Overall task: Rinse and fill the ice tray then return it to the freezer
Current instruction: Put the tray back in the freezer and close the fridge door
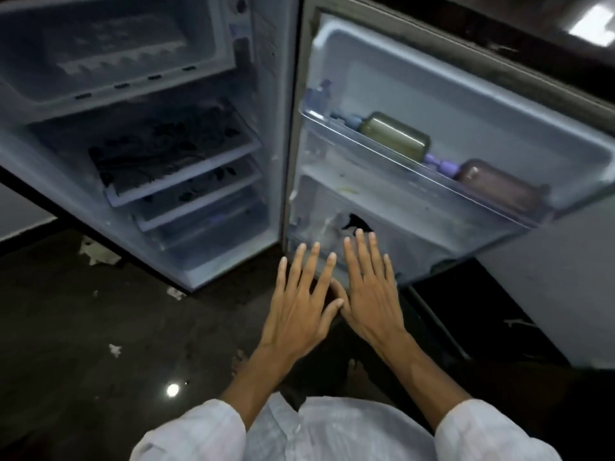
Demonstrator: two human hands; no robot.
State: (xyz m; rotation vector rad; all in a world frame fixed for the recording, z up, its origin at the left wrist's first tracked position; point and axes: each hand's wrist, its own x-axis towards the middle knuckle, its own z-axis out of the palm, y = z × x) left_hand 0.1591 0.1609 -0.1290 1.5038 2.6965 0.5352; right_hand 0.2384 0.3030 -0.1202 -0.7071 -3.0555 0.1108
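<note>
The fridge stands open before me. Its freezer compartment (pixel 109 51) is at the top left, and a pale ribbed shape that may be the ice tray (pixel 119 61) lies inside it, blurred. My left hand (pixel 299 304) and my right hand (pixel 369 294) are held out flat side by side, fingers spread, thumbs touching, in front of the lower door shelf (pixel 399 247). Neither hand holds anything.
The open door (pixel 466 104) swings to the right; its upper rack holds a green bottle (pixel 394 136) and a brownish bottle (pixel 499 186), lying down. Glass shelves (pixel 173 154) and a drawer fill the fridge body. The dark glossy floor (pixel 100 327) has white scraps on it.
</note>
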